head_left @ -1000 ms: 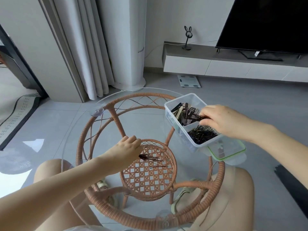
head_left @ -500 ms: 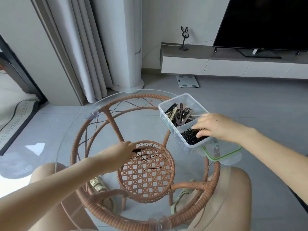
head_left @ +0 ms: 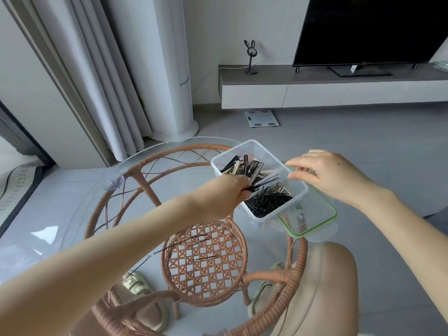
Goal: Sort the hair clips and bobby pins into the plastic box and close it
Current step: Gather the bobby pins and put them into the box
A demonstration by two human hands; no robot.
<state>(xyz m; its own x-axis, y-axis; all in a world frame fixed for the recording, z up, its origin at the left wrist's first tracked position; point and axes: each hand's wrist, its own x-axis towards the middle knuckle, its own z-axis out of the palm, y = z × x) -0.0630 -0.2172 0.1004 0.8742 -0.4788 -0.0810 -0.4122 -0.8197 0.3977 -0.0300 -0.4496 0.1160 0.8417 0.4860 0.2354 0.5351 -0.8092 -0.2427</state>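
On the glass table [head_left: 80, 214]: a clear plastic box [head_left: 299, 187] stands at the far right, open, split into two compartments.
Far compartment: hair clips [head_left: 244, 166], black, cream and brown, piled loosely.
Near compartment: bobby pins [head_left: 269, 201], thin and black, in a tangled heap.
Lid [head_left: 315, 214]: clear with a green rim, lying partly under the box's right side.
Left hand [head_left: 225, 192]: at the box's near-left wall, fingers closed on a small bunch of dark pins.
Right hand [head_left: 327, 173]: over the box's right edge, fingers loosely spread, pinching nothing that I can make out.
Loose pins [head_left: 184, 242]: a few scattered on the glass, nearer the person, well apart from the box.
Under the glass: a rattan frame [head_left: 140, 175] and a woven round shelf [head_left: 206, 265].
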